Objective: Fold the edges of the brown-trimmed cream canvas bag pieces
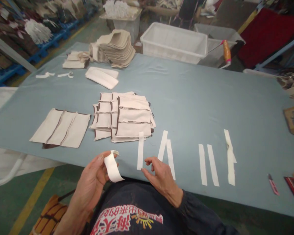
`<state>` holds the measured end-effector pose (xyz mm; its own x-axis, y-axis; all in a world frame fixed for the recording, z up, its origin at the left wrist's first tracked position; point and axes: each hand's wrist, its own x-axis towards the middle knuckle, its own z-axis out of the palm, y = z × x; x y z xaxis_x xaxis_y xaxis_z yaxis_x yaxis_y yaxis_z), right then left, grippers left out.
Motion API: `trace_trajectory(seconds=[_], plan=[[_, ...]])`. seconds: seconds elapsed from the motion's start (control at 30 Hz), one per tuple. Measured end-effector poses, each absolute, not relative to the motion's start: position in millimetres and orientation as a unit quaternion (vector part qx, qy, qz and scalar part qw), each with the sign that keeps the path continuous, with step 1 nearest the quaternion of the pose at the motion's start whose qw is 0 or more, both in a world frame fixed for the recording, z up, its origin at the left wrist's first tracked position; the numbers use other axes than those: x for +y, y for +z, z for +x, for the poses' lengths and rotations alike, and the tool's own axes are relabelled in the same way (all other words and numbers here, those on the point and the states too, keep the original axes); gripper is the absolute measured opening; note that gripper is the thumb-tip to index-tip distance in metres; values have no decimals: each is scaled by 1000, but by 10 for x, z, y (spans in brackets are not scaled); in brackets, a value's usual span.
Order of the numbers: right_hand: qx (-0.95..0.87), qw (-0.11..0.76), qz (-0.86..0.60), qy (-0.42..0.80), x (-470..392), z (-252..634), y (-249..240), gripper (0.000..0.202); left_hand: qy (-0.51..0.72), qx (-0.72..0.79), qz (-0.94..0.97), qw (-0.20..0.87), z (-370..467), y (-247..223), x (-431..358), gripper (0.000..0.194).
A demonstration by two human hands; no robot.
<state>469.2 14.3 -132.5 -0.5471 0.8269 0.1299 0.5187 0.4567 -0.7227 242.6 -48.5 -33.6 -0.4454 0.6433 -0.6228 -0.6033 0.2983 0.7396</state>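
Note:
My left hand [94, 178] holds a roll of white tape [112, 167] at the near edge of the blue-grey table [191, 98], its loose end sticking up by my thumb. My right hand [159, 174] hovers with fingers curled, holding nothing, its fingertips at the lower end of a cut white strip [140, 150] that lies partly on a stack of beige fabric pieces [127, 117]. Two more strips [167, 153] lie crossed just right of it.
Further strips [208, 164] lie to the right, with a longer one [230, 158]. Flat beige pieces [61, 128] lie left. A tall fabric stack [116, 47] and white bin [175, 42] stand at the far edge. A pink cutter [273, 184] lies at the right.

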Motion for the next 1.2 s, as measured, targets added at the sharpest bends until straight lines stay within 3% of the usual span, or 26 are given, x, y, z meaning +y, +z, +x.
trace_trajectory(seconds=[0.33, 0.5, 0.63, 0.77, 1.0, 1.2], plan=[[-873, 327, -289, 217, 332, 4274, -1137, 42, 604, 570, -62, 555, 2475, -331, -284, 17], [-883, 383, -208, 174, 375, 4168, -1032, 25, 609, 568, -49, 552, 2501, -337, -268, 16], [-881, 408, -143, 189, 409, 4123, -940, 10, 616, 572, -7, 542, 2526, -372, -290, 32], [-838, 386, -177, 341, 384, 4088, -860, 20, 611, 589, 17, 528, 2545, -422, -316, 47], [-667, 220, -333, 629, 303, 4106, -764, 35, 584, 607, 71, 535, 2586, -468, -373, 53], [-584, 187, -335, 715, 293, 4172, -746, 48, 532, 633, 147, 543, 2610, -544, -503, 56]])
